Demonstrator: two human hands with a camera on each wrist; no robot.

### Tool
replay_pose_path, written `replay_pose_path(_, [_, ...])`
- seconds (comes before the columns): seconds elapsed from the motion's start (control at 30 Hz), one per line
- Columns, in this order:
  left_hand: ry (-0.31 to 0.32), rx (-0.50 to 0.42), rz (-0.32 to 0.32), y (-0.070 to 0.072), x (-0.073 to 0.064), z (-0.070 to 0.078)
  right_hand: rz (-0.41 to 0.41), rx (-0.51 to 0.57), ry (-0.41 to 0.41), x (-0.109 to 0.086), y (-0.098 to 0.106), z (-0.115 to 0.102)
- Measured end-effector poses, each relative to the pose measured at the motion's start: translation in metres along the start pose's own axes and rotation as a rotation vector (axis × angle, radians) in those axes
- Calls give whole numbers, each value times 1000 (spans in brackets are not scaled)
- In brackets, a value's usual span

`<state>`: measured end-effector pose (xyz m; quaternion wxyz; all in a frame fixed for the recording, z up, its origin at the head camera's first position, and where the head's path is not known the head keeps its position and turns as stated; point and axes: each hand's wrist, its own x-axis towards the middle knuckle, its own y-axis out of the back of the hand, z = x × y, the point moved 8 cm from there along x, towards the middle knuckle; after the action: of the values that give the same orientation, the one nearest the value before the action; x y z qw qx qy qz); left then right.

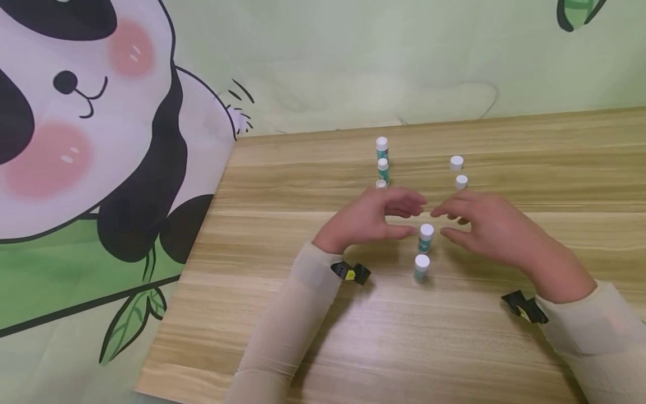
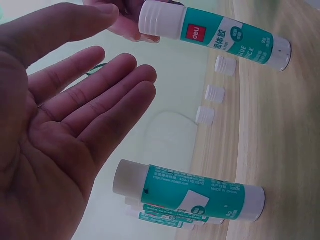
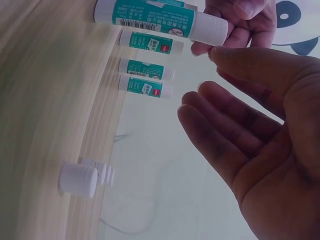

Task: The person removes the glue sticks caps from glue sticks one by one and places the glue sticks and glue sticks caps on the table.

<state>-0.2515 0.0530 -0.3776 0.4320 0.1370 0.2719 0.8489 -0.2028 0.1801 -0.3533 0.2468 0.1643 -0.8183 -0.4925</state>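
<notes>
My left hand (image 1: 375, 219) hovers left of a capped green-and-white glue stick (image 1: 425, 239), with its fingers extended and holding nothing. On the other side of that stick, my right hand (image 1: 492, 227) is also empty, fingers relaxed and pointing toward the left hand. The right wrist view shows its bare palm and a nearby glue stick (image 3: 155, 17) upright by the fingertips. A second capped glue stick (image 1: 421, 269) stands just in front of the first. In the left wrist view, one glue stick (image 2: 192, 192) beside the left hand has a smooth, greyish-white top.
Behind the left hand stand several glue sticks in a row, the farthest a white-topped glue stick (image 1: 382, 148). White caps (image 1: 456, 163) sit behind the right hand, one partly covered in the head view. The wooden table (image 1: 282, 185) meets a panda-printed backdrop (image 1: 328, 67).
</notes>
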Motion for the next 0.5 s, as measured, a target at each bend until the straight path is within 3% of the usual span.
replay_pose_path(0.5, [-5,-6,-24,-6,4,-3,-22,14,8,3,-7,-6])
